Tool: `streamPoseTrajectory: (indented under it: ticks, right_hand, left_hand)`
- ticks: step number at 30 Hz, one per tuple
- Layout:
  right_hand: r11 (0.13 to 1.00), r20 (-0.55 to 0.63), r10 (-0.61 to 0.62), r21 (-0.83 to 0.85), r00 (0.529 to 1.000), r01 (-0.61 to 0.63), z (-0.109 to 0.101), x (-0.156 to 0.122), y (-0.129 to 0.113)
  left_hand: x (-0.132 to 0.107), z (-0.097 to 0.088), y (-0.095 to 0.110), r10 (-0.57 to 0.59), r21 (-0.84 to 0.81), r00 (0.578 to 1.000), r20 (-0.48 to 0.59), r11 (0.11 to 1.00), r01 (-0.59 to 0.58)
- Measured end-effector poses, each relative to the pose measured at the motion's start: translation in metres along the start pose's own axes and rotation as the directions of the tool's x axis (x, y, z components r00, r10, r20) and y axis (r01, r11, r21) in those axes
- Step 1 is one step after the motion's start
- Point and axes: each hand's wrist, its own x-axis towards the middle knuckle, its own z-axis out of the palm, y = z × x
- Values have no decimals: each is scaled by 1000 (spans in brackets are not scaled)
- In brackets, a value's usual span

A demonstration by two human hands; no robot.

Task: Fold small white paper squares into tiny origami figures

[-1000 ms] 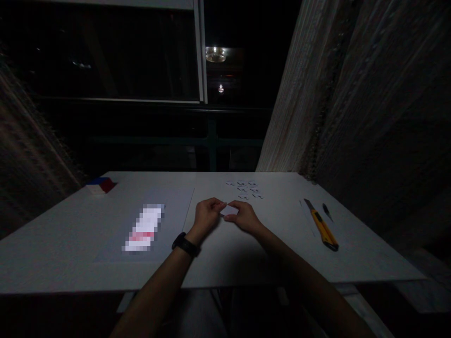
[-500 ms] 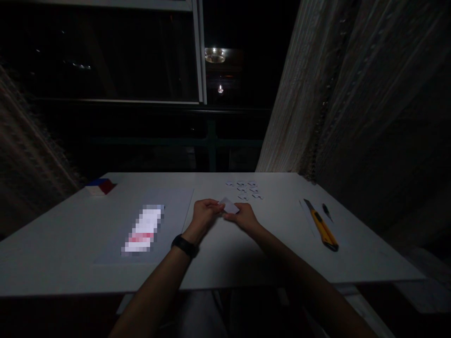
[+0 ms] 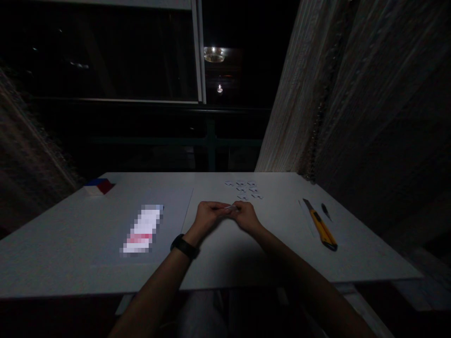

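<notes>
Both my hands meet over the middle of the white table (image 3: 246, 253). My left hand (image 3: 207, 217), with a black watch on its wrist, and my right hand (image 3: 246, 217) pinch a small pale piece of paper (image 3: 230, 207) between their fingertips. The piece is seen almost edge-on as a thin sliver. Just beyond my hands lie several small cut paper pieces (image 3: 246, 189) in a loose cluster.
A yellow utility knife (image 3: 321, 227) and a small dark tool (image 3: 326, 211) lie at the right. A sheet with a blurred white-and-red item (image 3: 143, 228) lies left of my hands. A coloured cube (image 3: 97, 186) sits at the far left corner. A curtain hangs at the right.
The paper piece was tilted up showing its face half a second ago; now it lies flatter, edge-on, between my fingertips. Both hands have stayed in about the same spot.
</notes>
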Motion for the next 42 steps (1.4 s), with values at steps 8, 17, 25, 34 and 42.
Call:
streamPoseTrajectory:
  ticks: [8,17,25,34,42]
  right_hand:
    - [972,-106,-219,-106,970,208,-9,-1,-7]
    - [966,-66,-246,68,967,250,-21,0,-10]
    - [946,-104,68,323,992,-31,-13,6,-3]
    - [736,-51,289,651,956,-188,-9,4,-4]
    - [729,-20,293,651,956,-210,-7,3,-5]
  left_hand:
    - [0,1,2,20,102,992,-125,995,-7]
    - [2,-2,6,23,197,993,-115,980,0]
    - [3,-1,0,-3,208,993,-117,978,28]
    - [0,0,-4,-101,217,995,11,971,96]
    - [-2,2,3,-99,110,995,-3,989,99]
